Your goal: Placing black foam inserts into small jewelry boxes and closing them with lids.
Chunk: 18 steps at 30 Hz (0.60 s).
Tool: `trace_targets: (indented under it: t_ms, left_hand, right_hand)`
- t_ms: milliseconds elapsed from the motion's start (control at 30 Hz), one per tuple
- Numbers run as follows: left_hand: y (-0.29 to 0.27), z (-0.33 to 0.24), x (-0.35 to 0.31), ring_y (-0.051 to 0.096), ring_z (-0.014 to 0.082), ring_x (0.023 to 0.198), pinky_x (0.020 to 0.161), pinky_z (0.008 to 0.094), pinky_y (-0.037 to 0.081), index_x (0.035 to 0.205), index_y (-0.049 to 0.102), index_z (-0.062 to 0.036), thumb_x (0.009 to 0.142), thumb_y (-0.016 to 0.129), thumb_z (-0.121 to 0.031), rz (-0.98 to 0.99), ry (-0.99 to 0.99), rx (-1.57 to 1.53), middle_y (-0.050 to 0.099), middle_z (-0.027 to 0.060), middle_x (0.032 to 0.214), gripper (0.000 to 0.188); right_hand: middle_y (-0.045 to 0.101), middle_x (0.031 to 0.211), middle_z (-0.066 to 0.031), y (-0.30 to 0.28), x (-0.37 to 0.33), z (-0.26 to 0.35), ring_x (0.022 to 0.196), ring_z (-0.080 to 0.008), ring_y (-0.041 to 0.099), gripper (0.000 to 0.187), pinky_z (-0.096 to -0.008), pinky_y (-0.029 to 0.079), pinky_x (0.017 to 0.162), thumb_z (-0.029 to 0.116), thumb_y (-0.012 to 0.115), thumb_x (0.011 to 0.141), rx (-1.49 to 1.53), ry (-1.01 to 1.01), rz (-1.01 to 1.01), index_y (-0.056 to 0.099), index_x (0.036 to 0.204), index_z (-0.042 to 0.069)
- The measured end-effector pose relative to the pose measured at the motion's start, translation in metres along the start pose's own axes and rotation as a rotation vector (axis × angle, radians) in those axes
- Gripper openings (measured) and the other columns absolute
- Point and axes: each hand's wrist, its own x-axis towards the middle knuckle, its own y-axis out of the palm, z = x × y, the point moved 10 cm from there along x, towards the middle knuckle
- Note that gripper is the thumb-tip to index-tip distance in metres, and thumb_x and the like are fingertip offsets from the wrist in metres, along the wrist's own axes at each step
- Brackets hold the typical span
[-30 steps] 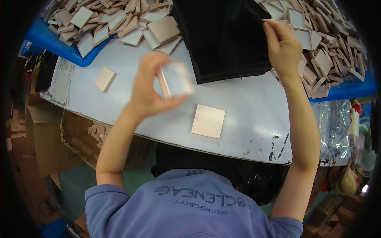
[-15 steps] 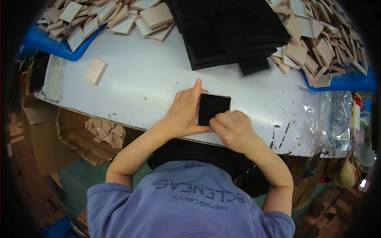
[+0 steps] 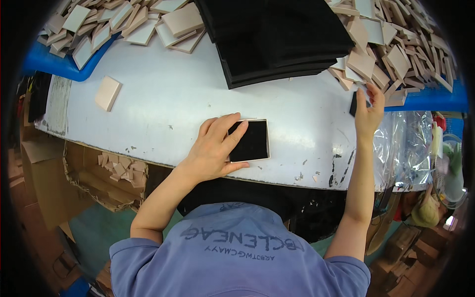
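Note:
My left hand [image 3: 210, 148] grips the left side of a small shallow pale box [image 3: 268, 139] on the table, thumb along its near edge and fingers over its far left corner. A black pad [image 3: 251, 141] lies inside the box, filling most of it. To the right, my right hand [image 3: 368, 110] is raised near the heap of boxes, thumb and fingers curled together. A small black piece [image 3: 353, 104] shows at its thumb and appears held, partly hidden by the hand. A thick stack of black sheets [image 3: 277, 44] lies at the far middle.
Pale box halves [image 3: 391, 59] heap over a blue bin [image 3: 430, 101] at far right; another heap [image 3: 128, 22] fills a blue bin [image 3: 54, 64] at far left. One loose box [image 3: 107, 94] lies at left. Clear plastic bags [image 3: 403, 148] hang at right. A carton [image 3: 99, 183] stands below the table's edge.
My right hand has left the box and moved out to the far right, where the small black piece now shows. The black flap beside the stack's near edge is gone. My left hand stays on the box.

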Motion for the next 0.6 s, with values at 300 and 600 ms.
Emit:
trace_targets:
  t_ms: [300,600]
  left_hand:
    - [0.004,-0.005,-0.003,0.04,0.0358,0.118,0.098,0.0485,0.03,0.134,0.043,-0.0124,0.07,0.075,-0.035,0.06,0.006,0.032,0.037,0.0224,0.131,0.075]
    - [0.009,-0.01,0.006,0.037,0.0365,0.119,0.099,0.0489,0.027,0.135,0.042,-0.0153,0.072,0.073,-0.031,0.254,-0.07,0.181,0.036,0.022,0.128,0.072]
  right_hand:
    - [0.057,0.114,-0.0187,-0.036,-0.088,-0.023,0.102,-0.0321,0.057,0.053,-0.0381,0.046,0.087,0.019,0.076,0.069,-0.314,0.154,0.551,0.057,0.114,0.0]
    - [0.06,0.11,-0.0236,-0.02,-0.051,-0.091,0.099,-0.0334,0.06,0.06,-0.0394,0.048,0.082,0.033,0.075,0.073,-0.309,0.354,0.299,0.054,0.115,-0.006]
